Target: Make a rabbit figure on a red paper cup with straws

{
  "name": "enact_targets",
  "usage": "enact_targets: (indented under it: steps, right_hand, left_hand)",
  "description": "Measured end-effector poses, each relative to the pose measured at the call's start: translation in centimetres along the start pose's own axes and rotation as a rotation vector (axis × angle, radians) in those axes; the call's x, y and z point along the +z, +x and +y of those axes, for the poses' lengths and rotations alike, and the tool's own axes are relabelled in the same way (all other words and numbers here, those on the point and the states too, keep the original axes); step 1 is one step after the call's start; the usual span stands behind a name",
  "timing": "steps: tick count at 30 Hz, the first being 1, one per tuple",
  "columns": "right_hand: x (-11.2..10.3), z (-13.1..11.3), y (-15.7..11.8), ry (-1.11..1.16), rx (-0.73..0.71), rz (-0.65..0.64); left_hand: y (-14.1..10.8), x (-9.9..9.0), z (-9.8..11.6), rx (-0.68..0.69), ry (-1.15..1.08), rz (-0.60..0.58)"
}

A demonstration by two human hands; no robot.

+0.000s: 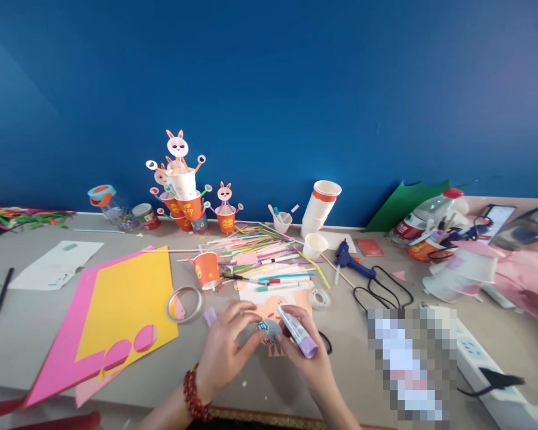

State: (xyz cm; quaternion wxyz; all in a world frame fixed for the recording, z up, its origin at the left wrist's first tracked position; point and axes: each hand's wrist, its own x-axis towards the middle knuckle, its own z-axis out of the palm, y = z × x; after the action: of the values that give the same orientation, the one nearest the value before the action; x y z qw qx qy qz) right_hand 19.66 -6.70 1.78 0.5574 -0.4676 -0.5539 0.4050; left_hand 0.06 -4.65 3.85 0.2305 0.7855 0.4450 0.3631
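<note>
Held in the right hand (314, 365): a glue stick (296, 329), tilted, white end pointing away from the body, purple end toward the wrist. Opposite, at the left hand (224, 343): thumb and fingers spread wide, near peach paper (271, 307); contact with it impossible to tell. Just left of that hand, a purple cap (210, 316); farther left, a tape roll (199, 311) overlapping a yellow sheet (132, 292). Beyond, an orange cup (206, 272); to the right, a blue glue gun (353, 261).
</note>
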Motion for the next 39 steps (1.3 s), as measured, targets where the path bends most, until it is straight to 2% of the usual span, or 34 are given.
enact_targets:
  steps: [3, 8, 10, 13, 16, 19, 22, 26, 30, 35, 39]
  right_hand:
    - [-0.2, -0.8, 0.0, -0.041, -0.064, -0.022]
    - [-1.4, -1.2, -0.8, -0.238, -0.299, 0.039]
    - [-1.9, -0.9, -1.3, -0.313, -0.395, 0.076]
    - [-2.6, -0.7, -2.4, -0.386, -0.495, 0.117]
    - [-2.6, -0.8, -3.4, -0.386, -0.487, 0.137]
    - [-1.9, -1.3, -3.4, -0.297, -0.442, 0.117]
    - [-1.1, -1.8, -2.7, -0.235, -0.421, 0.100]
    - [-0.5, -1.7, -1.7, -0.269, -0.360, 0.151]
    - [0.1, -1.4, -0.9, -0.262, -0.278, 0.159]
    - [1.1, -1.2, 0.0, -0.244, -0.248, 0.092]
    - [1.2, -0.3, 0.2, -0.241, -0.216, 0.130]
  left_hand:
    - [0.5, 0.7, 0.8, -0.015, -0.182, -0.010]
    - [0.3, 0.2, 1.0, 0.383, -0.012, 0.158]
    - [0.3, -0.2, 1.0, 0.474, 0.049, 0.216]
    - [0.5, -0.5, 1.1, 0.534, 0.099, 0.267]
    - [0.6, -0.4, 1.3, 0.534, 0.091, 0.271]
    - [0.8, 0.0, 1.4, 0.476, 0.002, 0.252]
    - [1.0, 0.3, 1.3, 0.300, -0.129, 0.167]
    - [1.6, 0.6, 0.6, 0.058, -0.223, -0.004]
    - [2.2, 1.0, -0.2, -0.127, -0.308, -0.099]
    - [3.0, 1.8, -1.1, -0.229, -0.396, -0.167]
    - [3.1, 2.6, -2.1, -0.296, -0.526, -0.173]
